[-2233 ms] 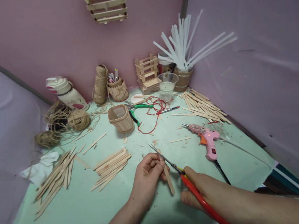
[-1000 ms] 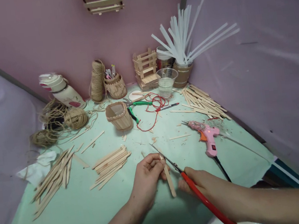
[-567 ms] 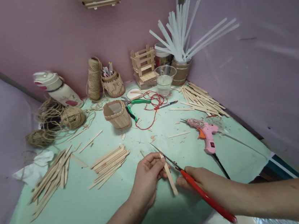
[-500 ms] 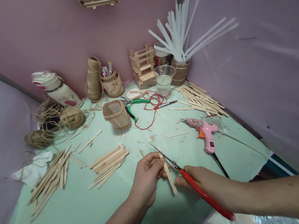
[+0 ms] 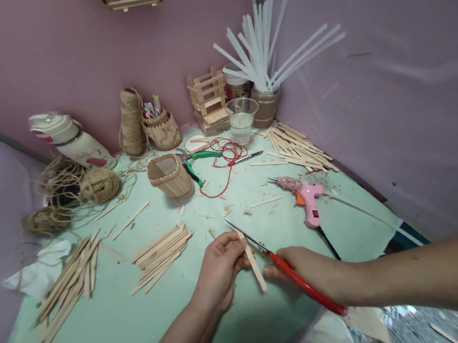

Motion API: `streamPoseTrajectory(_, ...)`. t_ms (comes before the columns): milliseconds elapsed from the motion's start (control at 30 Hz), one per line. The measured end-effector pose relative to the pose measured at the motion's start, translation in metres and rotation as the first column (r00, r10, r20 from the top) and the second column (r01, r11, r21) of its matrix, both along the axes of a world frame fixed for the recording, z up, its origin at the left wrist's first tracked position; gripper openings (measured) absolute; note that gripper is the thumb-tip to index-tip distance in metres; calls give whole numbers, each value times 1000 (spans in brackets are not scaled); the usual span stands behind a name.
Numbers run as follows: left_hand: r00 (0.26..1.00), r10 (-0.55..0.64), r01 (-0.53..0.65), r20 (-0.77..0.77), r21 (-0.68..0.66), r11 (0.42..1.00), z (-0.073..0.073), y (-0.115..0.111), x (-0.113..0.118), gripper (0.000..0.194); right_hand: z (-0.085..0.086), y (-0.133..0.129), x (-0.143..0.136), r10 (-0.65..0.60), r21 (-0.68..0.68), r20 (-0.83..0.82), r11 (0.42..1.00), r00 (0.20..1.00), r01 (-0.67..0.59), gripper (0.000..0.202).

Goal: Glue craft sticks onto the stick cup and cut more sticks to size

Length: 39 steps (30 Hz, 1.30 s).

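The stick (image 5: pixel 254 266) is in the left hand (image 5: pixel 224 266), over the near middle of the table (image 5: pixel 160 324), its long axis running from an upper end at the fingertips down and slightly right to a free end that points toward the wearer. The scissors (image 5: pixel 299 281) lie on a more slanted line, blade tips aimed away and to the left, red handle coming back toward the lower right, so the blades pass by the stick's upper end; whether they touch it cannot be told. The left hand pinches the stick between thumb and fingers near that end; the right hand (image 5: pixel 312 271) is closed around the scissors' grip, hiding part of it. The stick is pale, flat, narrow and straight, with a rounded lower end; the shape of its upper end is hard to make out. The scissors have slim grey metal blades, lying close together, a round pivot, a bit of yellow beside it, and a long, glossy, curved red handle. Left of the left hand lies a bundle (image 5: pixel 163 253) of similar pale sticks, and beyond the right hand the pink glue gun (image 5: pixel 310 206) points its nozzle leftward and away.
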<state>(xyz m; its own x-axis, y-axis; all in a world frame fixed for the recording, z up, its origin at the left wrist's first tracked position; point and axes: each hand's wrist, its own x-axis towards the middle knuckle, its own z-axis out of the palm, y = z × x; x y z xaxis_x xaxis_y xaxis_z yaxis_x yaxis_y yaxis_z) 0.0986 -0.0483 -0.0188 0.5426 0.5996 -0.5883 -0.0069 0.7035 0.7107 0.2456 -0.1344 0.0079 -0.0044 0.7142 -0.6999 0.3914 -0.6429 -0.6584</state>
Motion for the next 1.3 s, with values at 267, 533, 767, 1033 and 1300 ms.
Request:
streamPoseTrajectory(267,1000,31,-31,-3,63,998,1,-2,1,28,12,4,3,-92,43,-5,995,996,92,44)
streamPoseTrajectory(533,994,110,-111,13,199,974,10,-4,3,28,-9,-15,-1,-221,238,-160,937,962,255,30)
streamPoseTrajectory(767,1000,4,-1,-11,285,959,8,-2,3,24,-26,-29,-2,-364,345,-208,841,908,416,20)
streamPoseTrajectory(1033,883,-81,441,-462,758,481,27,37,44,11,-11,-49,26,-524,412,-108,750,845,518,38)
streamPoseTrajectory(1300,542,-6,838,-841,539,85,10,52,127,15,-31,-69,35,-583,433,-205,666,786,607,38)
